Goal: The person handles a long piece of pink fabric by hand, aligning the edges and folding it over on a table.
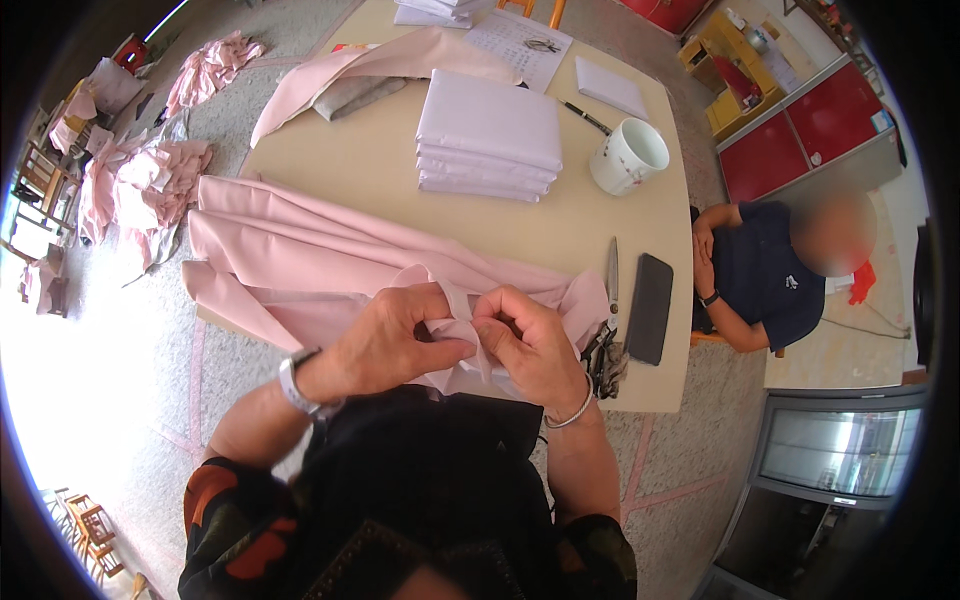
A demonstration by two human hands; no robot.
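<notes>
Pink fabric (322,247) lies in long folds over the near left part of the table, its right end bunched by my hands. My left hand (405,334) grips an edge of it, thumb and fingers around the cloth. Close beside it, my right hand (525,341) pinches the same edge between thumb and forefinger. Scissors (613,292) lie just right of my right hand, blades pointing away from me, their handles partly hidden by a small dark crumpled thing. A dark smartphone (649,309) rests to the right of the scissors.
Folded pale packets (487,135) are stacked mid-table. A floral cup (628,156) and a pen (585,117) stand and lie to their right. Farther back lies another pink piece (300,90) over grey cloth. Pink cloth heaps (150,187) cover floor at left. A person (757,262) sits at right.
</notes>
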